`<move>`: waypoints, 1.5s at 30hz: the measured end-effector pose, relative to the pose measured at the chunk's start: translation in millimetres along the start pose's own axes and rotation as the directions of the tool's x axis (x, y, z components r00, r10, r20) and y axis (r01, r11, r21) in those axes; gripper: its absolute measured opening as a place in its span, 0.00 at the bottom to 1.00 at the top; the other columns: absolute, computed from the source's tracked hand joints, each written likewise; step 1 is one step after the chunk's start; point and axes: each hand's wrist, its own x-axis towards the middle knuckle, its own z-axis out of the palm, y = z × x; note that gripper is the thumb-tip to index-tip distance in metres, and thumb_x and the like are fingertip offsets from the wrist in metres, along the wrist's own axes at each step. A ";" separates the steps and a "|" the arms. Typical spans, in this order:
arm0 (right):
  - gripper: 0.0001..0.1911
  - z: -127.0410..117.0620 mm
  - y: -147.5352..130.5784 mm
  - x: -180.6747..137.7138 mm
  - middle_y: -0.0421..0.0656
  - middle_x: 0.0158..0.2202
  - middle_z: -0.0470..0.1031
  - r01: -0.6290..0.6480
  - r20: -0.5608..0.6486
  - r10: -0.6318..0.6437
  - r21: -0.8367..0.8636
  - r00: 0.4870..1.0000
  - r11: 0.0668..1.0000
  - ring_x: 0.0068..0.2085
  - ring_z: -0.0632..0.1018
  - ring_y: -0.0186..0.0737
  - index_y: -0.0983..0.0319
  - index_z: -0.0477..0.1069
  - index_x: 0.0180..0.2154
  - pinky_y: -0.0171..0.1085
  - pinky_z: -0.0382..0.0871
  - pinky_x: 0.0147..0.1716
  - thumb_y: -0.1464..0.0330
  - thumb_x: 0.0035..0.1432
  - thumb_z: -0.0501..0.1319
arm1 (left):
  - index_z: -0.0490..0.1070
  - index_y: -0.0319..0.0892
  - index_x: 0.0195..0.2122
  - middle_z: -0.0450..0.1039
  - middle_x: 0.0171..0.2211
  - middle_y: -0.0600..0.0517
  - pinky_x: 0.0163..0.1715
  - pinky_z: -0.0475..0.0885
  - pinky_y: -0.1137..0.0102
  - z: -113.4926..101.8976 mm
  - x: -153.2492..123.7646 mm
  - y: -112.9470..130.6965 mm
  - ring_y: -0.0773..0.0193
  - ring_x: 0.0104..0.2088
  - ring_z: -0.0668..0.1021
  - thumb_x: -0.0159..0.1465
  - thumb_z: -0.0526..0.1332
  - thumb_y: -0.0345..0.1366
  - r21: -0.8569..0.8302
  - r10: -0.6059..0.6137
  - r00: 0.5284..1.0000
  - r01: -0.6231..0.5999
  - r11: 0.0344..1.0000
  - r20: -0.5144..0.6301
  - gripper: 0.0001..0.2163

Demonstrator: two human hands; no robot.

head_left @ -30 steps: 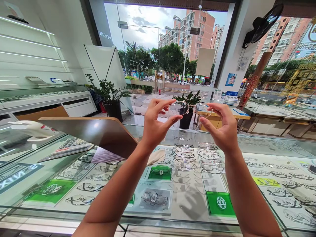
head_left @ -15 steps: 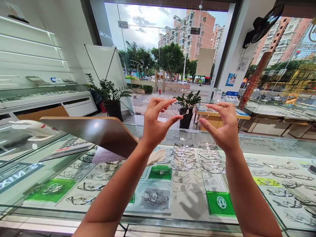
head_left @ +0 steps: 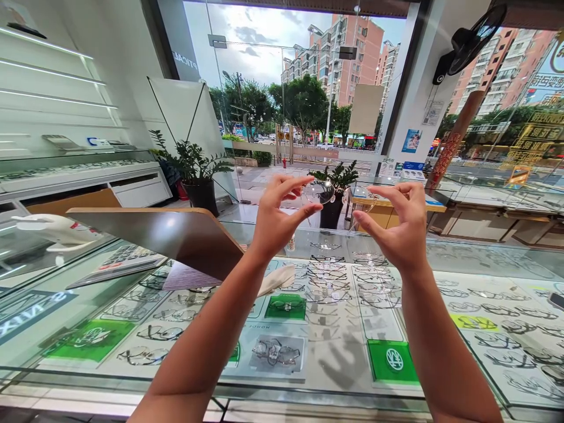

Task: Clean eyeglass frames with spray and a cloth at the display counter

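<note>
I hold a pair of clear-rimmed glasses point(head_left: 320, 192) up at chest height, against the light from the shop window. My left hand point(head_left: 275, 220) pinches the left lens edge between thumb and fingers. My right hand point(head_left: 396, 226) pinches the right side of the frame, whose lens is barely visible against the background. Both hands hover above the glass display counter point(head_left: 335, 329), which is filled with rows of spectacle frames.
A brown tilted board point(head_left: 167, 235) and a calculator point(head_left: 118, 264) sit on the counter to the left, with a folded cloth point(head_left: 277, 279) just behind my left forearm. Potted plants point(head_left: 194, 170) stand near the glass front. Green brand pads point(head_left: 393, 359) lie inside the case.
The glasses and both hands have stayed nearly in place, with the view shifting slightly. The right lens now shows less clearly between my right fingers.
</note>
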 end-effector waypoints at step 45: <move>0.22 1.0 4.8 1.6 0.43 0.44 0.74 0.048 0.011 -0.048 -0.018 0.999 0.999 0.59 0.78 0.60 0.50 0.79 0.52 0.65 0.73 0.60 0.56 0.56 0.75 | 0.81 0.55 0.60 0.75 0.51 0.48 0.51 0.81 0.62 0.7 1.0 -6.1 0.60 0.49 0.79 0.60 0.76 0.55 -0.032 0.035 0.999 -0.034 0.999 0.014 0.27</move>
